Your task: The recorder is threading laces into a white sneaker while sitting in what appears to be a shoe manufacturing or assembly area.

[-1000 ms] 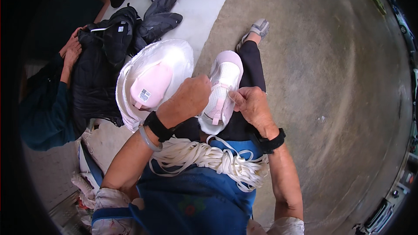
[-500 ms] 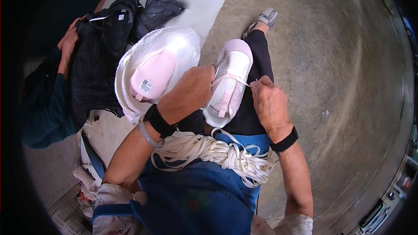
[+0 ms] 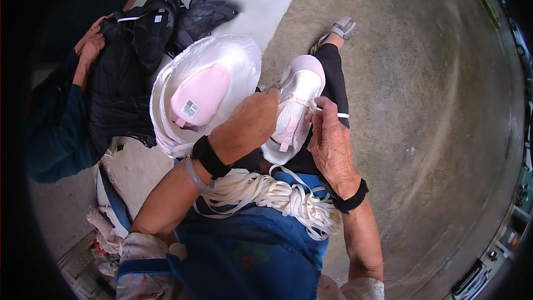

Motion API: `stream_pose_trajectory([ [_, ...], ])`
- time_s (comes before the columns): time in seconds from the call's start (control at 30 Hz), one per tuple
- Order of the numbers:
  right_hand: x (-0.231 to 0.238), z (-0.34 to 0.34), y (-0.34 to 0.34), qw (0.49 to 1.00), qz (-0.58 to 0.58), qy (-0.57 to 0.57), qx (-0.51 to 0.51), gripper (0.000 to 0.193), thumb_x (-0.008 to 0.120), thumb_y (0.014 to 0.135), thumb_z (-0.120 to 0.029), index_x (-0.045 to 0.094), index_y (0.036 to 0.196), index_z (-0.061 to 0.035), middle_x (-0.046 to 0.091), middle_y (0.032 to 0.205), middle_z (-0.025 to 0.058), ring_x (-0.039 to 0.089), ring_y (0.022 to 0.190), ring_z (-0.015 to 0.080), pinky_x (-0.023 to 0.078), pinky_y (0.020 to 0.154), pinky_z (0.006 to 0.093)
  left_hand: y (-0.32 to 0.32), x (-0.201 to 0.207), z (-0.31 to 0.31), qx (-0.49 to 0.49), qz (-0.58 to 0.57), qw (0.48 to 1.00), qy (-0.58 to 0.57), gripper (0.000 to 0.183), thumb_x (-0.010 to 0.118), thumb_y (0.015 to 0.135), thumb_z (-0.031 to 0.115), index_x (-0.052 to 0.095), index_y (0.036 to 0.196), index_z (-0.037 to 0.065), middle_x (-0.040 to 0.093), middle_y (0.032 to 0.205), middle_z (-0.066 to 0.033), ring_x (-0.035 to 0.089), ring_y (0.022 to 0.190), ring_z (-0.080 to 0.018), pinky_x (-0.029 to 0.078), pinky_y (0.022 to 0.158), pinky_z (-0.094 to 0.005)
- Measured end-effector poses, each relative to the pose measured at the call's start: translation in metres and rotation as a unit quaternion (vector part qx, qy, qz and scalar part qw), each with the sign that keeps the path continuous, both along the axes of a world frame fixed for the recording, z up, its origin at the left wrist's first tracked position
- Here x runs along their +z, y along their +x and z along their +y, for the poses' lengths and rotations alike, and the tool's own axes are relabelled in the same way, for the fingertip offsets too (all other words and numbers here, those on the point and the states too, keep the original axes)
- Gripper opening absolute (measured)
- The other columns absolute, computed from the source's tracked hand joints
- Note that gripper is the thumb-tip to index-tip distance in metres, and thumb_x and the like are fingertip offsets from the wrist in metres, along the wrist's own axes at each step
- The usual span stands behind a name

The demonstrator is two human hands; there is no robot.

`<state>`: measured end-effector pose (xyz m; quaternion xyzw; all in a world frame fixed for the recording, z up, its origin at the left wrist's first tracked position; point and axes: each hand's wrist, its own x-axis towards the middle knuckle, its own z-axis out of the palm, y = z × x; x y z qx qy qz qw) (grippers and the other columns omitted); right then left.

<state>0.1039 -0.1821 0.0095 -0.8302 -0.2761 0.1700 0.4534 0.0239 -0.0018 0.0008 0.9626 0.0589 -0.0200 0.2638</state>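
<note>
A white and pink sneaker (image 3: 294, 100) rests on my lap with its pink toe pointing away from me. My left hand (image 3: 250, 122) is closed at the shoe's left edge, its back hiding the fingertips and what they grip. On the other side, my right hand (image 3: 332, 147) pinches a white shoelace (image 3: 342, 115) close to the eyelets, and a short end sticks out to the right past the fingers. A loose bundle of white laces (image 3: 277, 194) lies across my blue apron (image 3: 239, 244), below the shoe.
Left of the shoe, a white-lined container (image 3: 241, 61) holds a pink shoe (image 3: 201, 94). Black shoes (image 3: 152, 30) are piled on a white surface (image 3: 266, 0) at far left. Another person's hands (image 3: 89, 44) are beside them. Concrete floor (image 3: 422, 105) lies to the right.
My right hand has moved left and in toward the shoe's eyelets; the lace that stretched out to it now ends just beyond its fingers. My left hand has shifted slightly right.
</note>
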Motion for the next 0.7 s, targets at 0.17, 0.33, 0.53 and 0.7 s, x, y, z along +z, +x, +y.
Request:
stream_pose_trajectory([
  [0.17, -0.006, -0.004, 0.003, 0.999, -0.005, -0.009, 0.031, 0.016, 0.049, 0.096, 0.001, 0.062, 0.106, -0.0019, 0.066, 0.078, 0.0074, 0.059, 0.055, 0.011, 0.05, 0.052, 0.0262, 0.009, 0.017, 0.0, 0.031, -0.039, 0.998, 0.049, 0.007, 0.054, 0.088, 0.007, 0.052, 0.09, 0.0, 0.062, 0.077, -0.0231, 0.061, 0.076, -0.0438, 0.046, 0.066, -0.0514],
  [0.33, 0.003, 0.015, -0.005, 0.991, -0.073, 0.055, 0.093, 0.017, 0.053, 0.091, 0.005, 0.062, 0.105, 0.0005, 0.066, 0.078, 0.0166, 0.064, 0.062, 0.0282, 0.051, 0.059, 0.0347, 0.02, 0.017, -0.003, 0.061, 0.033, 0.997, 0.042, 0.01, 0.058, 0.083, 0.003, 0.053, 0.091, -0.001, 0.063, 0.077, -0.0238, 0.063, 0.078, -0.0423, 0.05, 0.069, -0.0497],
  [0.53, -0.002, 0.024, -0.004, 0.997, -0.029, -0.013, 0.073, 0.009, 0.054, 0.089, 0.002, 0.056, 0.097, 0.0044, 0.062, 0.072, 0.0227, 0.063, 0.064, 0.0364, 0.05, 0.057, 0.0399, 0.017, 0.021, -0.001, 0.058, 0.011, 0.998, 0.032, 0.012, 0.058, 0.083, 0.003, 0.054, 0.092, -0.003, 0.063, 0.076, -0.026, 0.064, 0.078, -0.0435, 0.052, 0.067, -0.0484],
  [0.7, 0.011, 0.02, -0.003, 0.997, 0.073, -0.009, 0.03, 0.005, 0.057, 0.089, -0.002, 0.057, 0.09, 0.0029, 0.059, 0.067, 0.0248, 0.062, 0.063, 0.0414, 0.048, 0.054, 0.0429, 0.022, 0.018, -0.002, 0.081, 0.037, 0.996, 0.03, 0.011, 0.056, 0.084, 0.002, 0.054, 0.094, -0.003, 0.064, 0.073, -0.0238, 0.064, 0.079, -0.0438, 0.051, 0.068, -0.0507],
])
